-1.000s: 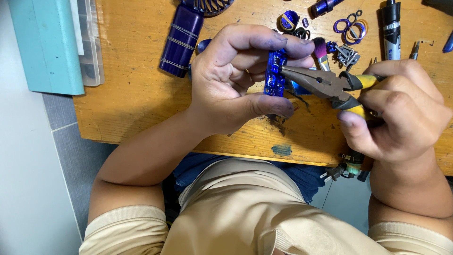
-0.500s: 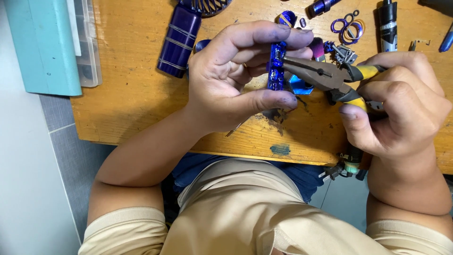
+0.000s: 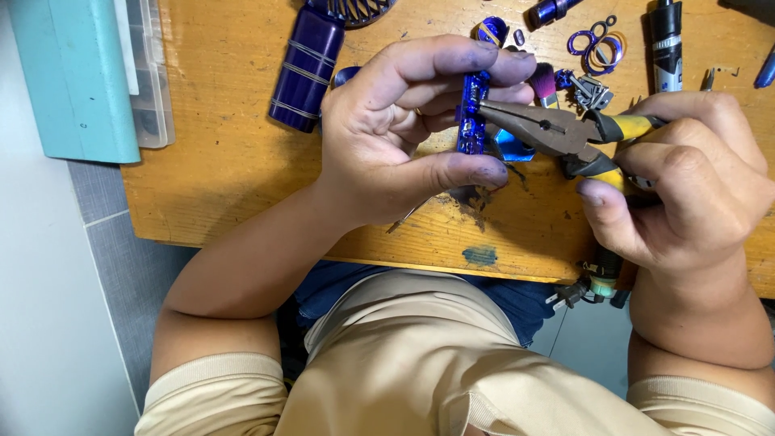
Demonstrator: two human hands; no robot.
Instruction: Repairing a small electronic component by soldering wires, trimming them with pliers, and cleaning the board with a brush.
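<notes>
The left hand point(image 3: 404, 129) pinches a small blue part point(image 3: 470, 113) between thumb and fingers, above the wooden table point(image 3: 226, 186). The right hand point(image 3: 686, 178) squeezes yellow-handled pliers point(image 3: 557, 133), whose tips touch the part.

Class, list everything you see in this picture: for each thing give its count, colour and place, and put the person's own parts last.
Table: one, wooden, across the top.
Blue part: one, translucent blue, held upright in the left hand.
Pliers: one, yellow handles, tip on the blue part.
Cylinder: one, dark purple, on the table at left.
Rings: several, purple, top right.
Box: one, teal, far left.
Left hand: one, centre.
Right hand: one, right.
</notes>
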